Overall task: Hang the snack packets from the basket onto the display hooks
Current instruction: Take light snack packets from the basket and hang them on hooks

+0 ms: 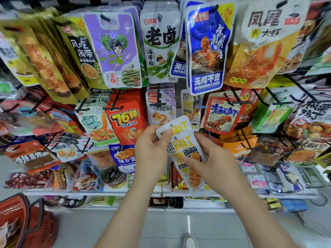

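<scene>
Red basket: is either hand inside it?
No: the left hand and right hand both hold yellow-and-white packets, well away from the basket.

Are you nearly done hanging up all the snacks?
Not yet. Many hooks already carry packets. The left hand and right hand hold white-and-yellow packets near the matching packets on the rack, not hooked yet. The red basket on the floor seems to hold more, but it's blurry.

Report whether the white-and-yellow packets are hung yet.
Not hung: left hand and right hand hold the white-and-yellow packets, hang holes empty.
</scene>
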Available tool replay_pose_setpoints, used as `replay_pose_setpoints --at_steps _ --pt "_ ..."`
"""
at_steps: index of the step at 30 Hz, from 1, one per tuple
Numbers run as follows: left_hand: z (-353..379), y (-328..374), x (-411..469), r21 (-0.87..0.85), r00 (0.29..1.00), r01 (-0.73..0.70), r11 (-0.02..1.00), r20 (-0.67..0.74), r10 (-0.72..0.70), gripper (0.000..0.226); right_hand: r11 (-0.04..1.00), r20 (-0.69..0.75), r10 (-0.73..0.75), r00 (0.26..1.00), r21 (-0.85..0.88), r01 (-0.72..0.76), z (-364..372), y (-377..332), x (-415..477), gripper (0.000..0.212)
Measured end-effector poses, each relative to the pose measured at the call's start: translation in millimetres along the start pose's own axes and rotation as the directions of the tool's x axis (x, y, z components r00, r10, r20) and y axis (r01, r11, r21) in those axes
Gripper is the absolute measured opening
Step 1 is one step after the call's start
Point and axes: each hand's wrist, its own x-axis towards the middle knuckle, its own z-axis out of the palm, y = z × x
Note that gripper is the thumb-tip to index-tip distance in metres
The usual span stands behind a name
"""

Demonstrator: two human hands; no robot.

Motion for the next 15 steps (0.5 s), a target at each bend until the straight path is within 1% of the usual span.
replay_pose_setpoints --at_steps 1,2,3,5,6,8,9,10,11,12,13,14,15 --pt "1.5 -3.1 -1.7 0.089 0.996 -0.072 0.993 -0.042 0.076 0.007 0.999 -0.008 -0.019 1.0 -0.047 0.019 1.0 1.2 -0.5 0.062" --pt "2.8 -7.5 -3.3 0.187 0.985 -0.142 0.972 -0.072 0.157 0.006 0.998 0.001 -0.04 0.999 -0.055 0.04 2.2 1.6 -0.8 0.066" --pt "4.0 -11.2 -5.5 0.273 0.969 -0.202 0.94 -0.085 0.233 0.002 0.998 0.02 -0.055 0.998 -0.01 0.056 3.2 1.4 -1.6 0.068" --pt "7.7 -16.5 -10.8 0.401 0.932 -0.293 0.868 -0.081 0.353 0.004 0.985 0.042 -0.059 0.997 0.167 0.052 5.1 0.5 -2.9 0.067" --pt "9.3 -18.0 -12.5 0.442 0.915 -0.324 0.836 -0.077 0.395 0.006 0.975 0.026 -0.045 0.999 0.221 0.038 7.0 1.3 -3.4 0.068" --pt "12.5 -19.5 -13.4 0.465 0.907 -0.332 0.821 -0.082 0.414 0.007 0.973 -0.032 -0.021 0.999 0.231 0.028 12.7 2.8 -4.7 0.067" --pt "14.3 -20.3 -13.1 0.44 0.919 -0.303 0.846 -0.099 0.381 0.006 0.976 -0.058 -0.02 0.998 0.214 0.032 14.9 2.9 -5.1 0.066" --pt "16.7 -22.5 -11.5 0.383 0.943 -0.234 0.894 -0.133 0.304 0.004 0.982 -0.074 -0.028 0.997 0.183 0.041 16.5 3.1 -4.9 0.065" --pt "18.9 -23.3 -9.9 0.284 0.97 -0.118 0.952 -0.171 0.172 0.004 0.989 -0.079 -0.044 0.996 0.138 0.055 17.2 3.8 -4.0 0.065" --pt "20.9 -23.9 -8.1 0.139 0.982 0.018 0.99 -0.188 0.009 0.004 0.994 -0.072 -0.062 0.995 0.087 0.068 16.4 4.8 -2.7 0.066" --pt "21.9 -21.3 -6.4 -0.041 0.973 0.156 0.987 -0.167 -0.16 0.005 0.996 -0.059 -0.074 0.996 0.044 0.076 15.2 6.5 -1.2 0.067" --pt "22.4 -17.0 -4.6 -0.224 0.942 0.289 0.931 -0.104 -0.318 0.006 0.996 -0.044 -0.081 0.996 0.036 0.083 13.8 8.7 0.0 0.068" --pt "22.5 -11.3 -3.3 -0.376 0.898 0.404 0.834 -0.007 -0.439 0.009 0.993 -0.027 -0.086 0.996 0.076 0.088 13.4 12.2 0.6 0.069"
